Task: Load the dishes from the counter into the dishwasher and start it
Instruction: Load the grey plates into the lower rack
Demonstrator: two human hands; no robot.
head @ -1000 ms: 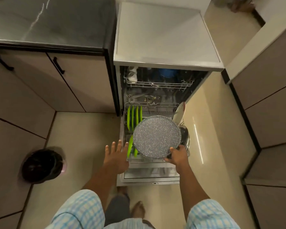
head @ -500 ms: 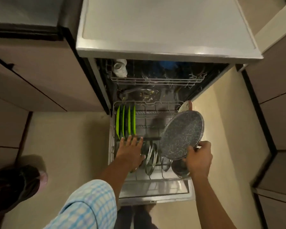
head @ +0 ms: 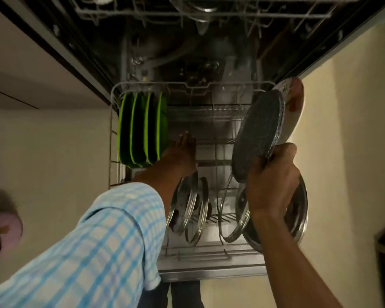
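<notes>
Speckled grey pan [head: 258,134]: on edge, tilted, over the lower rack [head: 187,85], right side; right hand [head: 273,185] grips its lower rim. Left hand [head: 182,152]: fingers straight, inside rack, just beside green plates [head: 140,130].

home kitchen | open dishwasher [head: 209,52] | racked lids [head: 182,210], plates [head: 140,130]

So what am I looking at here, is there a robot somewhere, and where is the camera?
No robot: a person wears one camera on the head, looking down at their own hands. Below is an open dishwasher with its lower rack pulled out. Green plates stand on edge at back left, glass lids at the front. The left hand reaches into the rack, fingers straight, holding nothing. The right hand grips a speckled grey pan, tilted on edge at the rack's right, beside a white plate.
</notes>
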